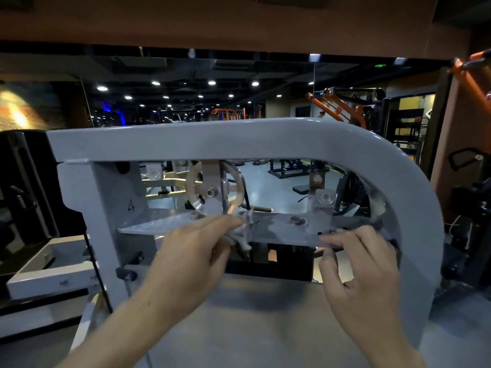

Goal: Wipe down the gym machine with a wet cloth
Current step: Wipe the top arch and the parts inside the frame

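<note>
So this is the top end of a grey cable machine frame [239, 139], the big tube that runs across and curves down on the right. Inside that loop there's a flat steel crossplate [276, 229] with a couple of bolts on it, and a shiny aluminium pulley wheel [198, 191] standing upright on the left part of the plate with a black cable [246, 195] dropping off its right side.

The left hand [191, 251] has a small white cloth [243, 229] bunched up in its fingers [228, 221], pinched tight and pushed onto the plate right at the foot of the pulley. The cloth looks damp and twisted, though it's kinda hard to tell in this dim light. Part of it hangs just over the front edge of the plate.

The right hand [358, 264] is over on the right side of the same plate, fingers curled over its top face and the thumb tucked under the front edge, so it's gripping the plate. Just behind those fingers is a grey upright block [320, 213] with a clear round cap on it.

A "4" is scribbled in marker on the grey bracket [117, 203] at left. Behind everything a wall mirror [186, 94] shows ceiling spotlights and an orange rack [334, 104].
</note>
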Demonstrator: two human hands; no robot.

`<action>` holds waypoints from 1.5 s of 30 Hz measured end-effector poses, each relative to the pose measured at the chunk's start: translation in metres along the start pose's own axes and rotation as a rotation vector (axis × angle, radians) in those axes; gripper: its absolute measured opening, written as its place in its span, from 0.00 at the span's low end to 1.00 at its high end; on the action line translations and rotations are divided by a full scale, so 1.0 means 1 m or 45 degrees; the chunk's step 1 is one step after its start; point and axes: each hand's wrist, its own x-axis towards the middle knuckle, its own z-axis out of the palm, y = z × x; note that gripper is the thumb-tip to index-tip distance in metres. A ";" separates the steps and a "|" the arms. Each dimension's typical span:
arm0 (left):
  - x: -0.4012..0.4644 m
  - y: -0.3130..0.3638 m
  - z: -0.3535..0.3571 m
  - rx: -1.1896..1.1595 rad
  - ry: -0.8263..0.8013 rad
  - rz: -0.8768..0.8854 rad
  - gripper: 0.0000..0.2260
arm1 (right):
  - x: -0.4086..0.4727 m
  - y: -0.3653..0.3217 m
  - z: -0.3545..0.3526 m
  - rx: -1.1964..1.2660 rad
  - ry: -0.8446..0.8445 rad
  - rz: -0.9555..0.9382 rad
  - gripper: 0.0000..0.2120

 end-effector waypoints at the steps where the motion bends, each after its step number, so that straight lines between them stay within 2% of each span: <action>1: 0.003 0.008 0.007 -0.057 0.007 0.000 0.20 | 0.000 0.000 0.000 0.002 0.011 -0.001 0.10; 7: 0.017 0.046 0.042 -0.160 -0.037 0.112 0.19 | 0.000 0.002 0.002 -0.049 0.038 -0.035 0.11; 14: 0.001 0.000 0.013 -0.130 0.008 0.128 0.18 | -0.002 -0.008 0.009 -0.090 0.151 -0.004 0.08; 20: -0.020 -0.063 -0.012 -0.020 0.242 -0.171 0.14 | -0.004 -0.017 0.009 -0.200 0.130 0.042 0.09; 23: -0.016 -0.050 0.003 -0.102 0.311 -0.053 0.14 | -0.004 -0.019 0.015 -0.253 0.165 0.059 0.09; 26: -0.009 -0.028 0.023 -0.267 0.251 0.137 0.16 | -0.005 -0.031 0.021 -0.322 0.196 0.012 0.08; 29: -0.006 -0.031 0.024 -0.342 0.104 0.227 0.17 | -0.008 -0.056 0.032 -0.355 0.126 -0.135 0.08; 31: -0.008 -0.048 0.018 -0.345 0.097 0.244 0.17 | -0.009 -0.067 0.040 -0.339 0.033 -0.200 0.08; 37: -0.018 -0.102 -0.012 -0.242 0.341 -0.055 0.13 | -0.006 -0.083 0.047 -0.272 -0.226 -0.208 0.13; 41: -0.012 -0.087 -0.001 -0.285 0.346 0.073 0.14 | -0.002 -0.101 0.055 -0.185 -0.360 -0.274 0.22; 45: -0.010 -0.068 0.018 -0.378 0.196 0.196 0.18 | 0.002 -0.109 0.066 -0.050 -0.392 -0.222 0.29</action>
